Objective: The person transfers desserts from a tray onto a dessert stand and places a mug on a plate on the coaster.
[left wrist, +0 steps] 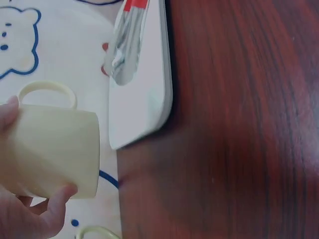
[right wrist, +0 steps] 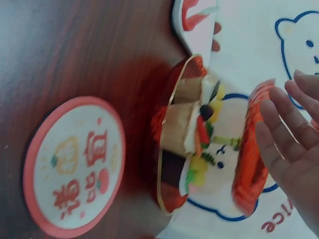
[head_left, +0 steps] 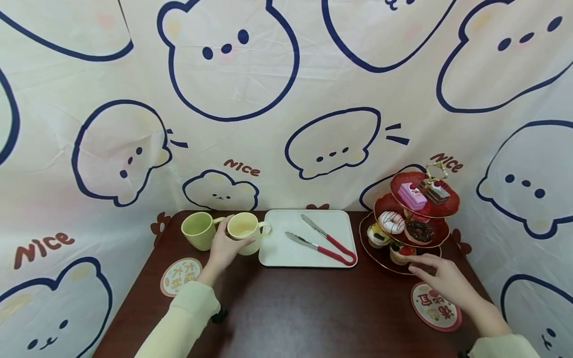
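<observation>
My left hand (head_left: 225, 248) grips a pale yellow mug (head_left: 243, 227), thumb and fingers around its body, at the left end of the white tray (head_left: 274, 251). In the left wrist view the mug (left wrist: 60, 149) shows its handle on the far side from the thumb. A green mug (head_left: 197, 231) stands just left of that hand. My right hand (head_left: 447, 281) reaches with loosely extended fingers toward a three-tier red dessert stand (head_left: 443, 231), its fingertips close to a fruit-topped tart (head_left: 400, 254) on the bottom tier. Nothing shows between its fingers in the right wrist view.
Red-handled tongs (head_left: 329, 243) lie on the tray. The stand also bears donuts (head_left: 391, 222) and cake slices (head_left: 412, 196). Round coasters lie at left (head_left: 180, 276) and right (head_left: 435, 306) on the dark wooden table (head_left: 313, 308). A printed cloth (head_left: 268, 149) hangs behind.
</observation>
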`<state>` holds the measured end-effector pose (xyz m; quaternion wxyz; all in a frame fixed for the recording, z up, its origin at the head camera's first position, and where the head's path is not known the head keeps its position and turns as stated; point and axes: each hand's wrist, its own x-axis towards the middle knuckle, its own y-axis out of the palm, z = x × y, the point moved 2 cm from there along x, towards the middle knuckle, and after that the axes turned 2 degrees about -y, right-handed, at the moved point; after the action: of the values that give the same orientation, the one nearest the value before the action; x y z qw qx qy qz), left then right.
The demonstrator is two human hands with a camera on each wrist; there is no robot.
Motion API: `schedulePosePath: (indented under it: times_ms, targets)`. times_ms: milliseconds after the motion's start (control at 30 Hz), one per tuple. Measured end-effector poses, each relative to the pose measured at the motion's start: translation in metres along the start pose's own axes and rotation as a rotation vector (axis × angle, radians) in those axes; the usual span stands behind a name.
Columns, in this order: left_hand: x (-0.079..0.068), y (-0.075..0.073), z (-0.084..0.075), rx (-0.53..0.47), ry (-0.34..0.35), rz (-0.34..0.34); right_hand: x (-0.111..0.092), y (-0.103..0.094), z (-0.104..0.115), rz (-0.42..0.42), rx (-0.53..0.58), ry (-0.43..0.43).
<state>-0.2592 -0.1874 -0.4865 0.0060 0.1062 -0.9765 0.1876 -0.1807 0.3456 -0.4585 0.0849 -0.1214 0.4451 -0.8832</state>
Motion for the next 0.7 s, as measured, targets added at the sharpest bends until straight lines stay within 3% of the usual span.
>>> schedulePosePath:
  times_ms: [300,700]
  targets:
    - [-0.015,0.012,-0.013,-0.001,0.058,0.045,0.012,0.008,0.026,0.014,0.012,-0.108]
    - [-0.032,0.029,-0.025,0.009,0.087,0.099,0.024,0.025,0.05,0.018,0.063,-0.216]
